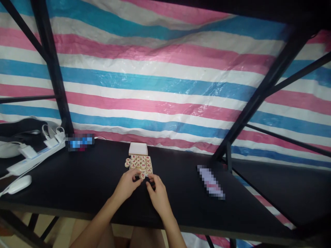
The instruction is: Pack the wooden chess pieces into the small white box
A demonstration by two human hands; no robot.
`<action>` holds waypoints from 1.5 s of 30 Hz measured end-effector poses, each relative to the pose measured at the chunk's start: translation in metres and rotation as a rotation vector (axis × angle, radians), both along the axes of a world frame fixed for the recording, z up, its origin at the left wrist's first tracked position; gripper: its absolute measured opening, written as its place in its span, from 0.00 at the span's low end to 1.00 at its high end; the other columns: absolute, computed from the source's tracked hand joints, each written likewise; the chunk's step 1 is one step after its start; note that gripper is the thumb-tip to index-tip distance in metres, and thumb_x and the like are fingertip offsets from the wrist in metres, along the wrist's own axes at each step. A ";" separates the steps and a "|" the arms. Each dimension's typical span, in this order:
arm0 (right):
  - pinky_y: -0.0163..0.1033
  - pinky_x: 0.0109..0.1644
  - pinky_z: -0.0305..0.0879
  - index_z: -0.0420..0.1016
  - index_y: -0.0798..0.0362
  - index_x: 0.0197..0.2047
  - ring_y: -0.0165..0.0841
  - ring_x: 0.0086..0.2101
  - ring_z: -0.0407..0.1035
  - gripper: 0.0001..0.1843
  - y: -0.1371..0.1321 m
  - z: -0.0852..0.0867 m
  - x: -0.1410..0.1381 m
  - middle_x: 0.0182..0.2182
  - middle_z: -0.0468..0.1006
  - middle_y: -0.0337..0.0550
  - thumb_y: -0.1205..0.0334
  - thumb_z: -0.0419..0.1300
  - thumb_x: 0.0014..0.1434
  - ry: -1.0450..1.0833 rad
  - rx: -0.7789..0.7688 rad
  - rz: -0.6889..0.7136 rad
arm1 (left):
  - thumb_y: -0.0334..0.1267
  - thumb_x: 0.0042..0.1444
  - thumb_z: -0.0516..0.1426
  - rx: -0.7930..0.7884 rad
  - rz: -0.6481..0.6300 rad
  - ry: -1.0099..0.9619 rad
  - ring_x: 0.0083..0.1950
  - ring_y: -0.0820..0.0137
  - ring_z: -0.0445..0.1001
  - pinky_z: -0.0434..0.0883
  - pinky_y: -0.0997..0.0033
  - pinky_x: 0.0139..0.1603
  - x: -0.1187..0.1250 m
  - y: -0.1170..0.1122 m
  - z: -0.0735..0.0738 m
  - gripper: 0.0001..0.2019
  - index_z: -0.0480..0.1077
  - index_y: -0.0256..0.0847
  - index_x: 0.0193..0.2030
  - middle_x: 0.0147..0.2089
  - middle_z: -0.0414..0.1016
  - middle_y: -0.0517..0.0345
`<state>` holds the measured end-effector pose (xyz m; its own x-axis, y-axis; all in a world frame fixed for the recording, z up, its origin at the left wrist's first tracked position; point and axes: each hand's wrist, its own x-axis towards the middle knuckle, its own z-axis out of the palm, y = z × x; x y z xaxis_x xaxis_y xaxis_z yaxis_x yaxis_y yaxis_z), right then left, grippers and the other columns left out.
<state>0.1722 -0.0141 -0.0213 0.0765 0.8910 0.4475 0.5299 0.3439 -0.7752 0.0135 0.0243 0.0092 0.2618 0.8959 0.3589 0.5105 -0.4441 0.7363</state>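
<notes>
A small open box (150, 168) filled with several round wooden chess discs marked in red sits on the black table (85, 186). Its pale lid (138, 148) lies just behind it. Two loose discs (127, 162) rest at the box's left side. My left hand (128, 185) pinches a chess disc (142, 175) at the box's near edge. My right hand (157, 193) is right beside it, fingers curled towards the same disc, touching or nearly touching the left fingertips.
A white power strip (31, 159) with plugged adapters and a white mouse (20, 184) lie at the table's left. Black frame posts (53, 69) rise at left and right. A striped tarp (165, 75) hangs behind. A blurred flat item (210, 182) lies right of the box.
</notes>
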 end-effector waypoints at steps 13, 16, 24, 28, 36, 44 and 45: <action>0.42 0.46 0.66 0.72 0.50 0.39 0.37 0.42 0.68 0.09 0.000 0.004 0.001 0.38 0.73 0.44 0.67 0.52 0.57 -0.035 -0.005 0.002 | 0.35 0.57 0.54 0.141 -0.012 0.282 0.43 0.62 0.70 0.63 0.62 0.48 0.014 0.023 0.000 0.08 0.75 0.41 0.34 0.37 0.78 0.53; 0.42 0.46 0.66 0.72 0.50 0.38 0.37 0.41 0.68 0.09 0.000 0.004 0.001 0.38 0.73 0.44 0.68 0.52 0.57 -0.021 0.012 -0.008 | 0.34 0.58 0.52 0.192 -0.033 0.334 0.43 0.62 0.70 0.63 0.63 0.48 0.013 0.020 0.001 0.09 0.75 0.41 0.36 0.38 0.77 0.53; 0.42 0.47 0.66 0.74 0.50 0.42 0.39 0.45 0.67 0.12 0.000 0.004 0.001 0.43 0.73 0.46 0.67 0.52 0.58 -0.029 -0.025 0.010 | 0.35 0.57 0.53 0.214 -0.029 0.385 0.48 0.59 0.69 0.62 0.61 0.50 -0.001 0.019 0.018 0.10 0.73 0.43 0.43 0.43 0.76 0.51; 0.42 0.47 0.66 0.74 0.50 0.41 0.39 0.45 0.68 0.12 -0.001 0.005 0.001 0.43 0.73 0.46 0.67 0.53 0.57 -0.053 -0.044 0.029 | 0.36 0.59 0.50 0.095 0.173 0.413 0.47 0.58 0.71 0.64 0.62 0.49 -0.042 0.044 0.023 0.13 0.73 0.40 0.46 0.45 0.76 0.48; 0.40 0.45 0.66 0.75 0.50 0.40 0.38 0.41 0.69 0.11 -0.001 0.007 0.000 0.37 0.75 0.44 0.67 0.53 0.57 -0.083 -0.056 0.035 | 0.33 0.55 0.54 -0.003 0.031 0.500 0.50 0.60 0.71 0.64 0.67 0.52 -0.070 0.059 0.006 0.16 0.73 0.44 0.50 0.48 0.76 0.52; 0.39 0.43 0.65 0.75 0.51 0.39 0.37 0.39 0.70 0.10 -0.004 0.009 -0.001 0.35 0.75 0.43 0.67 0.53 0.57 -0.109 -0.049 0.037 | 0.36 0.57 0.52 0.014 0.108 0.615 0.45 0.61 0.71 0.66 0.68 0.42 -0.072 0.041 0.014 0.09 0.72 0.42 0.41 0.41 0.75 0.52; 0.39 0.43 0.65 0.75 0.51 0.38 0.37 0.38 0.70 0.10 -0.004 0.009 -0.002 0.35 0.75 0.43 0.67 0.53 0.57 -0.107 -0.047 0.038 | 0.36 0.58 0.52 0.005 0.119 0.605 0.43 0.61 0.72 0.66 0.69 0.40 -0.075 0.038 0.013 0.08 0.71 0.42 0.40 0.39 0.75 0.53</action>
